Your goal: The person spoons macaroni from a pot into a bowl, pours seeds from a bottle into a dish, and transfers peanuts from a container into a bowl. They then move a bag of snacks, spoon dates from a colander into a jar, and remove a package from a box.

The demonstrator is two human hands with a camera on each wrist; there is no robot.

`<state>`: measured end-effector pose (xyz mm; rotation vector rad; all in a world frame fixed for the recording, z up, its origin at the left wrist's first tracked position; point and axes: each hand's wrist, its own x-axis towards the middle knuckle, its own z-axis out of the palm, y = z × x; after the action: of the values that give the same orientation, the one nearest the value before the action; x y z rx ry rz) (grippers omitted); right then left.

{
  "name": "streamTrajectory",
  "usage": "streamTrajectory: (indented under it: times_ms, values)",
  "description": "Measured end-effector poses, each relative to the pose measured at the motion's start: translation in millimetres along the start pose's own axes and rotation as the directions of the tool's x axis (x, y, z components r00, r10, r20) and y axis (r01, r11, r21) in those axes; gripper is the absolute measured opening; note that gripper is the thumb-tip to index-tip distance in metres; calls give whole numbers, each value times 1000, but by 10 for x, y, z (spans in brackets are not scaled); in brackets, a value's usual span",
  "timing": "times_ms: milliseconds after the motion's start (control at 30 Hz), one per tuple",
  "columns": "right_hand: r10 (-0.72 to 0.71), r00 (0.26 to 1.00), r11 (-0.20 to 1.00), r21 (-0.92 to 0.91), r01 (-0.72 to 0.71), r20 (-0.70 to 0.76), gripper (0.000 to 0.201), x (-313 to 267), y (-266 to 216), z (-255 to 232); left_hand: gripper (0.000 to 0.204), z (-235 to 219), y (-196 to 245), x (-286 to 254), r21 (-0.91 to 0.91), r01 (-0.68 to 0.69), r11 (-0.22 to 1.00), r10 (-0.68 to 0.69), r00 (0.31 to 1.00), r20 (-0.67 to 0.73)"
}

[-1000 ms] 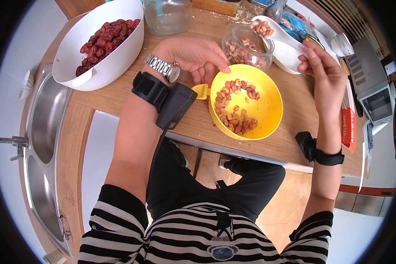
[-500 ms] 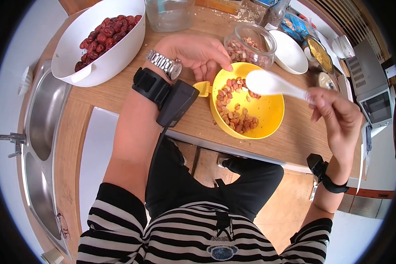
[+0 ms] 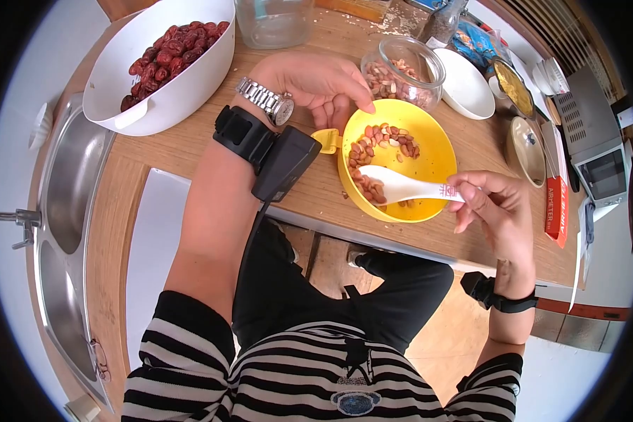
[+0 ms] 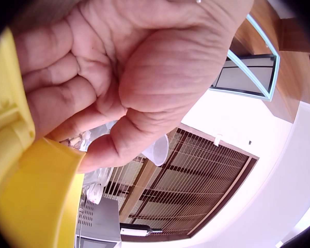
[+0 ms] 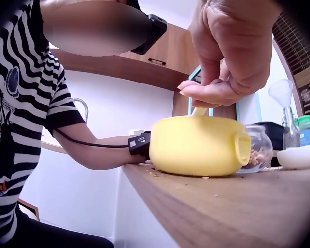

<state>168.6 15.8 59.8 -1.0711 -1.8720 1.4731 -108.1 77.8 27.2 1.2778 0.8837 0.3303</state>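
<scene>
A yellow bowl (image 3: 435,151) holds reddish peanuts (image 3: 362,149), gathered mostly along its left and near sides. My left hand (image 3: 323,84) grips the bowl's far left rim, thumb over the edge and fingers outside; the left wrist view shows the thumb against the yellow wall (image 4: 39,191). My right hand (image 3: 499,211) pinches the handle of a white soup spoon (image 3: 411,188) between thumb and fingers. The spoon's bowl lies among the peanuts at the near left. From the right wrist, only a bit of handle shows above the yellow bowl (image 5: 196,147).
Behind the bowl stands a glass jar (image 3: 432,70) with peanuts inside, beside a white bowl (image 3: 464,83). A white basin (image 3: 190,95) of red dates sits at the left, near a sink (image 3: 70,190). At the right are a beige bowl (image 3: 526,151) and a red box (image 3: 557,211).
The spoon, earlier raised with peanuts in it by the glass jar, has come down toward me into the yellow bowl. My left hand keeps its grip on the rim.
</scene>
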Motion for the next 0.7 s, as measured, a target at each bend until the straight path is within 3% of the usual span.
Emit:
streamTrajectory:
  times_ms: [67,267,533,600,667,700]
  values:
    - [111,993,969,225,-101,-30,18,26,62,13,34,-5,1,4,-1,-4,1000,4,1000,1]
    - [140,988,919,380,-107,-62,20,42,96,-90,33,-7,-5,7,-1,1,1000,-1,1000,7]
    - [-32,970,927,356,119,-240,21,176,-125,-340,32,-20,-16,17,-37,4,999,-3,1000,26]
    - [-124,921,933,273,235,-369,22,259,-175,-370,32,-15,-16,17,-33,1,999,0,1000,28]
    - [-180,912,940,210,270,-368,23,362,-181,-392,31,-13,-17,17,-37,2,999,-1,1000,23]
    - [-271,856,940,69,333,-440,23,431,-149,-370,31,-14,-16,18,-36,0,999,1,1000,23]
